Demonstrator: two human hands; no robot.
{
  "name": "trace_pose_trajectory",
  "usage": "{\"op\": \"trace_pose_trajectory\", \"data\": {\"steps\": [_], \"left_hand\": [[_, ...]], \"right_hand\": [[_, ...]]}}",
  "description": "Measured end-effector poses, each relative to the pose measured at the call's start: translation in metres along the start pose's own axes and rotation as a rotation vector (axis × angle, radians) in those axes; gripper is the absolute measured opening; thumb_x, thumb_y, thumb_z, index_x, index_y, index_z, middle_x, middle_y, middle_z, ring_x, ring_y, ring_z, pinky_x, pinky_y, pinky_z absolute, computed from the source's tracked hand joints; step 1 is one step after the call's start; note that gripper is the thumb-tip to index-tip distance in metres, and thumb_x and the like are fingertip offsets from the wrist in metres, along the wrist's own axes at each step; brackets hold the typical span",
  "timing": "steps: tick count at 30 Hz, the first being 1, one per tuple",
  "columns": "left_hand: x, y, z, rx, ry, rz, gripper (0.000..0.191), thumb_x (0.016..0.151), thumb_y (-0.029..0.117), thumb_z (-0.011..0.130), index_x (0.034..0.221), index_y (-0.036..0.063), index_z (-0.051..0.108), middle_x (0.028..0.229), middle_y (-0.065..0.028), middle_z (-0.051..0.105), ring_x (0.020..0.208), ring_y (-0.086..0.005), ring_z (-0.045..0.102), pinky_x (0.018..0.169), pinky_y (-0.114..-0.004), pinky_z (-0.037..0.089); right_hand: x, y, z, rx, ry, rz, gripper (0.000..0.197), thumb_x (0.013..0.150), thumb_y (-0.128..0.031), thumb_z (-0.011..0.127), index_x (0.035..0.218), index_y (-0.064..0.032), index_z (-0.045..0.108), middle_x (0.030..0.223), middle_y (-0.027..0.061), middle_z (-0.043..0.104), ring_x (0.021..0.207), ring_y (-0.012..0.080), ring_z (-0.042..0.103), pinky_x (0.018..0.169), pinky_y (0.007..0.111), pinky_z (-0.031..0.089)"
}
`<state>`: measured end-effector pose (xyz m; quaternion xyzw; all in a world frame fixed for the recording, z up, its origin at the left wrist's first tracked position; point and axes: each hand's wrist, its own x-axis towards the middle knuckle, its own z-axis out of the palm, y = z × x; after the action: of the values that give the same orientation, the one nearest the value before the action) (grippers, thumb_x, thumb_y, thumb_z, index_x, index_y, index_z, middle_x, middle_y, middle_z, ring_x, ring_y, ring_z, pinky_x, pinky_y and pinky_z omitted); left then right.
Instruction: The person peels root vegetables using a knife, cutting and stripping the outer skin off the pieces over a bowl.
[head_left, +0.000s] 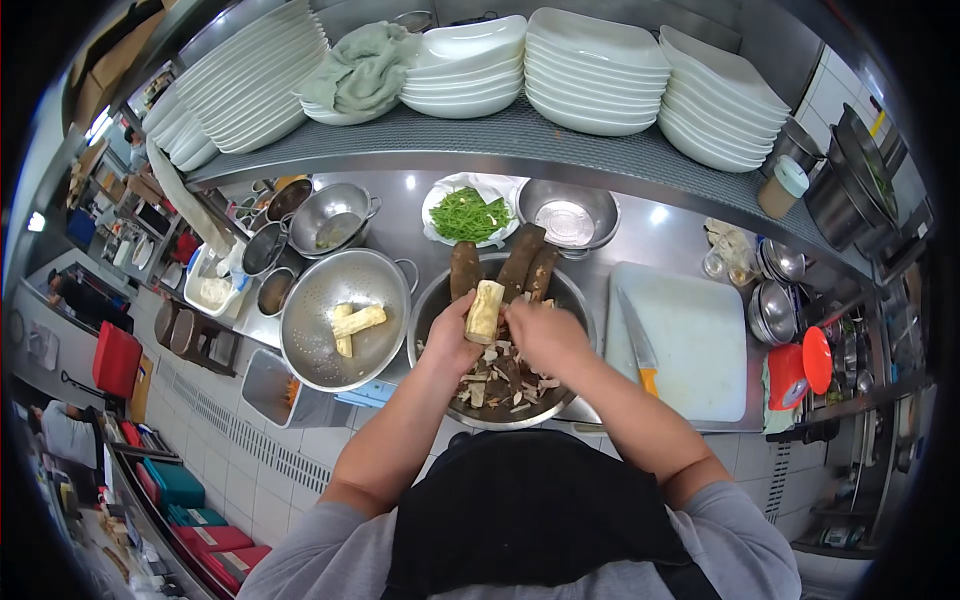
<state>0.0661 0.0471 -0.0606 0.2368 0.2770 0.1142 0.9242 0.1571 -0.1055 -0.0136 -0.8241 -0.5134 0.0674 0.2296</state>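
Over a large steel bowl (583, 300), my left hand (450, 330) grips a peeled, pale yellow root piece (484, 311). Close on its right side is my right hand (546, 334), fingers curled and slightly blurred; whatever it may hold is hidden. Brown unpeeled roots (521, 259) lean against the bowl's far side, and peel scraps (499, 382) fill its bottom. Left of the bowl, a perforated steel colander (306, 330) holds peeled root pieces (358, 321), one crossing another.
A knife (637, 341) with an orange handle lies on a white cutting board (697, 345) at right. Green vegetables (469, 215) on a plate and a steel bowl (568, 217) stand behind. A shelf (465, 150) with stacked white dishes (596, 75) crosses above.
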Motion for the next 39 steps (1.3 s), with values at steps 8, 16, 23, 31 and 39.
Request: {"op": "trace_pose_trajectory", "data": {"steps": [8,16,23,31,39], "left_hand": [[0.011,-0.002,-0.012,0.095,0.011,0.024,0.032,0.106,0.027,0.047,0.120,0.0010,0.060,0.107,-0.0115,0.068,0.094,-0.0227,0.066,0.083,-0.039,0.053],[-0.003,-0.002,0.000,0.119,0.035,-0.028,0.032,0.106,0.029,0.046,0.121,0.0039,0.060,0.107,-0.0099,0.068,0.090,-0.0221,0.067,0.073,-0.038,0.056],[-0.008,-0.011,-0.014,0.138,0.055,-0.055,0.034,0.106,0.029,0.046,0.122,0.0018,0.059,0.108,-0.0102,0.068,0.093,-0.0214,0.067,0.078,-0.036,0.055],[-0.004,-0.010,-0.008,0.069,0.086,0.003,0.034,0.106,0.029,0.046,0.122,0.0016,0.058,0.107,-0.0123,0.068,0.095,-0.0250,0.066,0.083,-0.039,0.055],[-0.009,-0.007,-0.007,0.120,-0.019,-0.077,0.033,0.106,0.030,0.047,0.120,0.0020,0.057,0.106,-0.0122,0.065,0.092,-0.0255,0.064,0.084,-0.043,0.053]], "right_hand": [[-0.012,-0.020,0.007,-0.056,-0.230,-0.072,0.020,0.096,-0.021,0.048,0.099,-0.0032,0.056,0.079,0.0196,0.069,0.074,0.0405,0.068,0.067,0.054,0.053],[0.004,0.006,-0.001,-0.133,-0.096,0.093,0.018,0.093,-0.012,0.047,0.100,0.0008,0.058,0.084,0.0222,0.070,0.078,0.0388,0.071,0.069,0.049,0.057],[0.002,0.004,-0.003,-0.142,-0.051,0.089,0.019,0.092,-0.010,0.048,0.102,0.0032,0.056,0.084,0.0216,0.070,0.077,0.0377,0.072,0.067,0.048,0.058],[-0.030,-0.017,0.009,-0.110,-0.214,-0.040,0.020,0.093,-0.015,0.049,0.103,-0.0003,0.057,0.083,0.0193,0.070,0.073,0.0374,0.071,0.065,0.050,0.057],[0.001,0.003,0.008,-0.041,-0.117,0.066,0.022,0.096,-0.018,0.046,0.099,-0.0003,0.059,0.082,0.0217,0.070,0.075,0.0418,0.069,0.068,0.054,0.055]]}}
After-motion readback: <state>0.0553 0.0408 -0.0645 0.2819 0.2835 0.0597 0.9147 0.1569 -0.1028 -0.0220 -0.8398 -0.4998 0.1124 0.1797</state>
